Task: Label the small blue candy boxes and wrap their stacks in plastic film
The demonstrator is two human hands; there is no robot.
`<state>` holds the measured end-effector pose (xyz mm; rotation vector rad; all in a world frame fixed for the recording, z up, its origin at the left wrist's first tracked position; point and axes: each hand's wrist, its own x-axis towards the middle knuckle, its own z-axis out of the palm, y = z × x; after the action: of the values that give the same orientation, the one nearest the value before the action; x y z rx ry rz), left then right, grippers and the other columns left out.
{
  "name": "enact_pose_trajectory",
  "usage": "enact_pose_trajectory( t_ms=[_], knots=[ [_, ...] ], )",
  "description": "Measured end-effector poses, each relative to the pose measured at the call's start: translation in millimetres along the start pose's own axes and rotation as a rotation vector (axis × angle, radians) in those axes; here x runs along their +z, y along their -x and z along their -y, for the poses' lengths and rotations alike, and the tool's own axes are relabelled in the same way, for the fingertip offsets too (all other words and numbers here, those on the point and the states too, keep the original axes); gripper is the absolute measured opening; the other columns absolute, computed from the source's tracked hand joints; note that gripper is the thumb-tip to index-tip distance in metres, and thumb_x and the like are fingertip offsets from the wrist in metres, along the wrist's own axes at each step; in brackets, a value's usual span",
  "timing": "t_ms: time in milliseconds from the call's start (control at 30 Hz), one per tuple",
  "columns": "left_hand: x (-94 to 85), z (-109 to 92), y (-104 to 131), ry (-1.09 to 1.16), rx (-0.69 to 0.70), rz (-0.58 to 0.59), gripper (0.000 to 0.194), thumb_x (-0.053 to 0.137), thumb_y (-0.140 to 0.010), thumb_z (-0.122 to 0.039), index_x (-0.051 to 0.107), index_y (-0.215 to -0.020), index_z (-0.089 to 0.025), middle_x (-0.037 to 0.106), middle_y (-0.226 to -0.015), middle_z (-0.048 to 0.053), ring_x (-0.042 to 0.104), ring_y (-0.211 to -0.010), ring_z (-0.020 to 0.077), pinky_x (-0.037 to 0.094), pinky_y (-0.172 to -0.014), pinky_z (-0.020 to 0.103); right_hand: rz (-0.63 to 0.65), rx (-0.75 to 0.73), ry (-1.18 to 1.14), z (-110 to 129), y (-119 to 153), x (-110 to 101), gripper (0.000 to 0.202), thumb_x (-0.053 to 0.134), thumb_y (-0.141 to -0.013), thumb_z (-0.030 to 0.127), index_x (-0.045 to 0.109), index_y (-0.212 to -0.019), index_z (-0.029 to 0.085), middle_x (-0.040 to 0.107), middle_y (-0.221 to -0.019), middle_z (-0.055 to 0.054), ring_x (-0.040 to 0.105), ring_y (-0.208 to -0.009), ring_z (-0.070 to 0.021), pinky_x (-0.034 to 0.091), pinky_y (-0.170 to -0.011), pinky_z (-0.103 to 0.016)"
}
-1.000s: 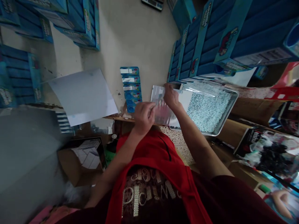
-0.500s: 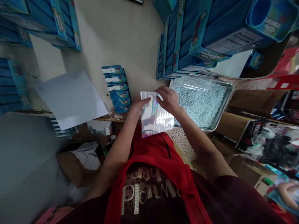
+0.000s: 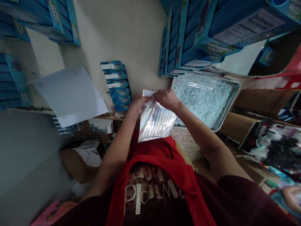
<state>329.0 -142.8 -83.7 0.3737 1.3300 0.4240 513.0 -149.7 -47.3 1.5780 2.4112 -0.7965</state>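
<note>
A shiny silver, iridescent pouch (image 3: 156, 121) hangs in front of the red apron, its top edge between my two hands. My left hand (image 3: 138, 105) pinches the upper left of the pouch, thumb across its front. Close beside it, my right hand (image 3: 167, 99) grips the upper right part with bent fingers. A row of small blue boxes (image 3: 118, 92) lies on the table just beyond my left hand. To the right of my right hand is a metal tray (image 3: 221, 125) full of pale blue pellets. Whether anything is inside the pouch cannot be seen.
Large blue cartons (image 3: 188, 40) are stacked at the back right, and more blue cartons (image 3: 63, 23) at the back left. A white sheet (image 3: 75, 97) overhangs the table edge. Below it is an open cardboard box (image 3: 75, 164). Brown boxes (image 3: 261, 103) stand at the right.
My hands have come closer together at the pouch's top. The pouch's lower end has swung slightly left and its surface shows more creases. The view has shifted a little.
</note>
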Motion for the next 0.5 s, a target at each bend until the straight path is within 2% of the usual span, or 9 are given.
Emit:
enact_pose_trajectory(
  t_ms=[133, 367, 500],
  knots=[
    [-2.3, -2.1, -0.4, -0.019, 0.016, 0.002, 0.014, 0.084, -0.058, -0.021, 0.073, -0.068, -0.02, 0.073, -0.068, 0.004, 0.065, -0.062, 0.0196, 0.05, -0.059, 0.031, 0.01, 0.0, -0.038, 1.2, -5.1, -1.4, 0.033, 0.047, -0.11, 0.03, 0.077, -0.102, 0.017, 0.077, -0.099, -0.011, 0.064, -0.085, -0.0222, 0.037, -0.07, -0.036],
    [-3.4, -1.6, -3.2, -0.041, -0.024, -0.016, 0.015, 0.084, -0.06, -0.018, 0.07, -0.067, -0.02, 0.074, -0.069, 0.004, 0.069, -0.067, 0.0216, 0.053, -0.062, 0.031, 0.068, 0.036, 0.031, 6.0, -10.8, 2.8, 0.033, 0.043, -0.112, 0.028, 0.073, -0.115, 0.014, 0.076, -0.11, -0.016, 0.065, -0.089, -0.0245, 0.036, -0.07, -0.036],
    [-1.3, 3.6, -5.7, -0.038, -0.018, -0.02, 0.012, 0.085, -0.067, -0.018, 0.074, -0.074, -0.019, 0.075, -0.073, 0.005, 0.07, -0.069, 0.0214, 0.053, -0.064, 0.031, -0.042, 0.178, -0.063, 7.7, -8.0, 16.8, 0.029, 0.047, -0.11, 0.026, 0.072, -0.116, 0.014, 0.077, -0.111, -0.016, 0.067, -0.088, -0.0232, 0.041, -0.073, -0.034]
  ],
)
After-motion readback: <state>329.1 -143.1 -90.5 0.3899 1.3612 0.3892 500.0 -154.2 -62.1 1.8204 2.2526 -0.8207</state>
